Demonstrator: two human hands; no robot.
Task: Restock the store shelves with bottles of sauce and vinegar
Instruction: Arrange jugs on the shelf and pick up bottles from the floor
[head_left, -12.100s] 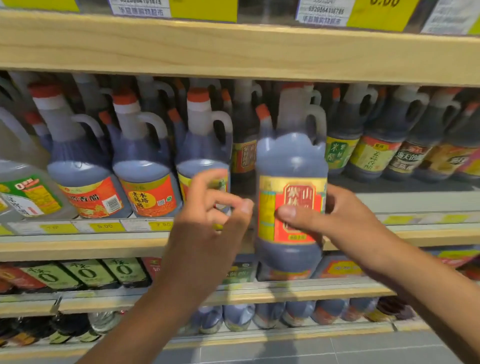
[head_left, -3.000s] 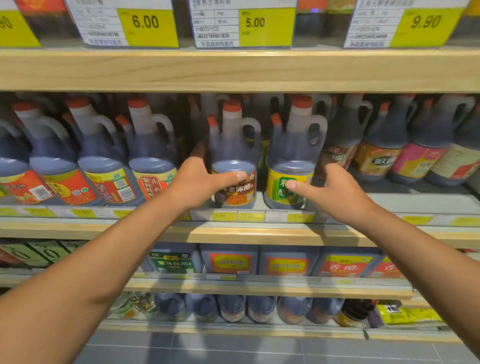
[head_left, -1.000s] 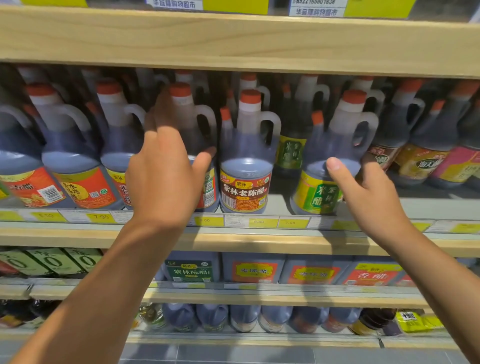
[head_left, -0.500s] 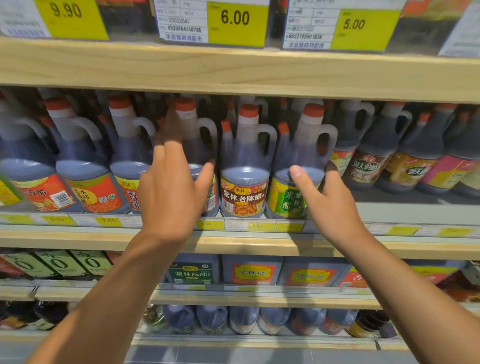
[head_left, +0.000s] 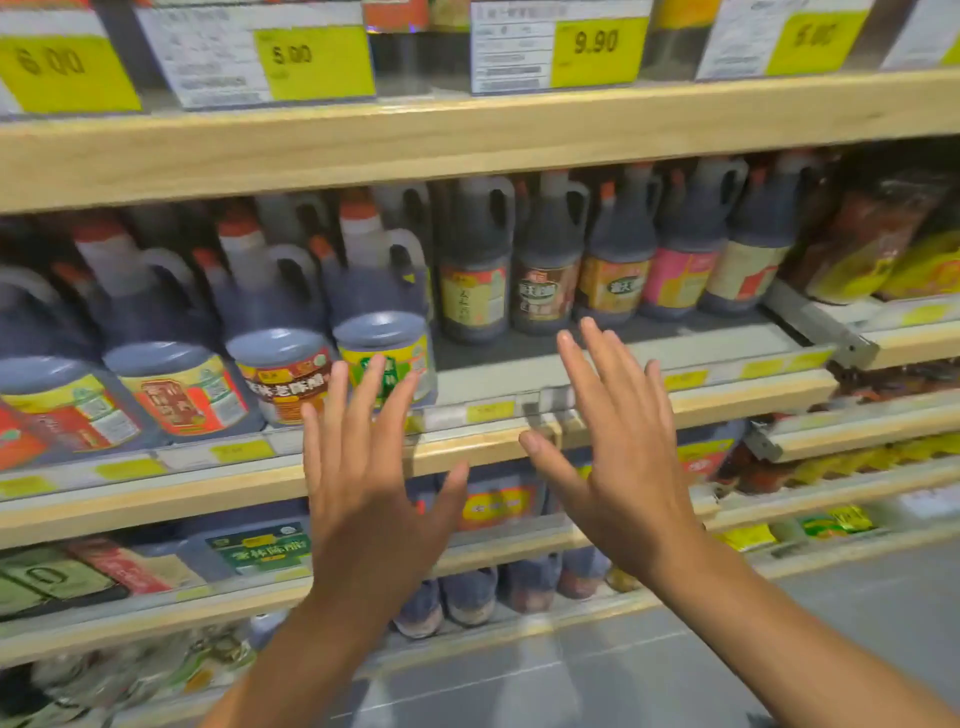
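Note:
Dark vinegar jugs with orange caps line the front of the middle shelf (head_left: 519, 452) at the left; the rightmost front one has a green-yellow label (head_left: 387, 358), beside a brown-labelled jug (head_left: 285, 374). Smaller sauce bottles (head_left: 545, 270) stand further back at the right, with bare grey shelf in front of them. My left hand (head_left: 363, 467) is spread, fingers straight, in front of the green-labelled jug and holds nothing. My right hand (head_left: 618, 441) is also spread and empty, before the bare stretch of shelf.
An upper wooden shelf (head_left: 467, 135) carries yellow price tags (head_left: 597, 49). Below, boxes of vinegar (head_left: 260, 545) and more bottles (head_left: 467, 597) fill the lower shelves. A neighbouring shelf unit (head_left: 883, 332) with packets stands at the right. Grey floor tiles lie beneath.
Both hands have let go of the jugs and pulled back from the shelf with fingers spread. The view has swung to the right, showing the small bottles and the bare shelf.

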